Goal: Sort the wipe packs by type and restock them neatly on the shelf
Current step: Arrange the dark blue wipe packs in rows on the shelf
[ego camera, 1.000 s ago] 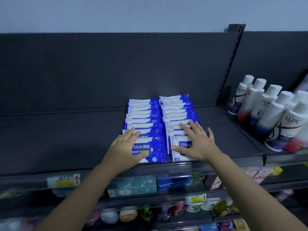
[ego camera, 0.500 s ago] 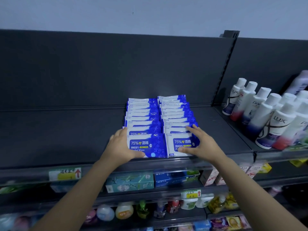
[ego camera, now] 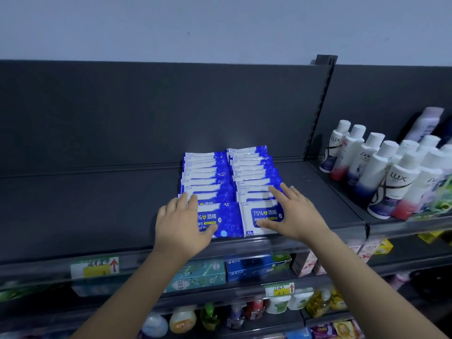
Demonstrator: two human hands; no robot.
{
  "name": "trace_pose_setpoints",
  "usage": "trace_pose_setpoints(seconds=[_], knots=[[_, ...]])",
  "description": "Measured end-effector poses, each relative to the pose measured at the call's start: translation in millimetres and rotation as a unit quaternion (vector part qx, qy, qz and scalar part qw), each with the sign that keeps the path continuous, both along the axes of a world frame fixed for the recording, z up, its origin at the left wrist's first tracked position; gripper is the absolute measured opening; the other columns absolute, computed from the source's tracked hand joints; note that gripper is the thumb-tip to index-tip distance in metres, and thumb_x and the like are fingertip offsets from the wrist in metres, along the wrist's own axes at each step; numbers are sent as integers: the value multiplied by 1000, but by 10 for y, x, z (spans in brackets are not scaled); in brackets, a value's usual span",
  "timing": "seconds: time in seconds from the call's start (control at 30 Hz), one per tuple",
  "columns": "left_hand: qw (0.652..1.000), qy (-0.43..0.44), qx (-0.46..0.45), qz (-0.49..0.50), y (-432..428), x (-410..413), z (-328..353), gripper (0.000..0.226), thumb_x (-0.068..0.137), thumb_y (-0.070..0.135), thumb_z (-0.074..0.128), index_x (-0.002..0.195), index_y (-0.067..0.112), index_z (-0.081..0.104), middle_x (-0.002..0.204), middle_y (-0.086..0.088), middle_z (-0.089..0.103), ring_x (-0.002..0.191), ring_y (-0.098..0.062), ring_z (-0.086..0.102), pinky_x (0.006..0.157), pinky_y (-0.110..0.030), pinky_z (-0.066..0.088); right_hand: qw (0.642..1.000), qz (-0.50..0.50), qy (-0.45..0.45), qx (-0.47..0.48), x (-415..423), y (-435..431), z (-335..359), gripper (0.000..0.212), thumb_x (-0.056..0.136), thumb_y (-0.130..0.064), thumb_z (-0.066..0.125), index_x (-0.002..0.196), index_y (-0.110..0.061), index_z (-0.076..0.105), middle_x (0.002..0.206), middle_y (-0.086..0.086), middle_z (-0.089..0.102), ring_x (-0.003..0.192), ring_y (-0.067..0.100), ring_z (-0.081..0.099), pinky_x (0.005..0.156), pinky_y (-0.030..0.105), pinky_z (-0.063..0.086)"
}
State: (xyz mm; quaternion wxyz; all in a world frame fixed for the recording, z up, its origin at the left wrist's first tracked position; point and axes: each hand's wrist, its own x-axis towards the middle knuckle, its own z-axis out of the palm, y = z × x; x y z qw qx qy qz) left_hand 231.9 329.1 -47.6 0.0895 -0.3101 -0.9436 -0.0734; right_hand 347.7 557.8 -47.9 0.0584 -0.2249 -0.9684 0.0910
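Resting flat, fingers spread: left hand (ego camera: 181,223), right hand (ego camera: 293,214) on wipe packs (ego camera: 227,221) | shelf (ego camera: 97,211): two rows

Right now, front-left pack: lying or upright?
Lying: the pack shows its label face-up, overlapping the one behind; left hand rests on it.

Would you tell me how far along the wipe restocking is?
Largely done: two rows of blue wipe packs sit side by side on the shelf. In hand: the left hand and right hand rest flat on the front packs, apparently squaring them. Left: probably final straightening; no loose packs show.
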Motion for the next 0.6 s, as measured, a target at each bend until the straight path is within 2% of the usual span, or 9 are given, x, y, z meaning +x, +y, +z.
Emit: trace_pose_setpoints(seconds=[0.07,0.17,0.3,0.43,0.53,0.6], knots=[[999,22,-11,-27,-15,99,27,82,87,69,37,150,19,18,159,-2,17,144,-20,18,113,-35,19,999,0,26,48,76,-118,13,96,77,-78,46,153,-31,9,161,2,11,148,21,9,118,38,16],[995,53,-9,-88,-85,308,65,81,90,68,31,151,17,16,159,-5,16,144,-22,18,115,-37,15,994,19,76,80,282,-348,-36,88,84,-68,50,152,-32,8,156,5,27,143,23,27,111,36,28],[983,71,-37,-166,-243,572,42,82,91,68,22,152,15,10,160,-9,10,145,-26,14,117,-41,11,986,4,113,122,696,-752,-149,81,82,-59,58,150,-27,27,137,7,54,121,27,54,92,40,50],[966,54,-55,-245,-478,850,-32,82,90,67,29,151,14,14,158,-10,18,143,-26,20,115,-41,15,981,-87,91,150,1223,-1298,-263,71,78,-55,61,137,-17,49,124,6,61,107,30,62,80,39,54],[949,45,-54,-308,-680,1111,-115,83,85,65,31,147,10,30,146,-13,40,130,-30,40,107,-42,30,973,-194,56,113,1667,-1815,-348,67,84,-51,60,141,-18,45,134,4,55,115,31,57,87,41,51],[935,33,-55,-349,-809,1331,-152,81,84,63,33,146,10,32,141,-12,45,125,-30,44,103,-42,32,965,-248,26,74,1959,-2171,-374,67,87,-51,57,144,-22,39,144,1,45,123,28,50,95,37,46]])
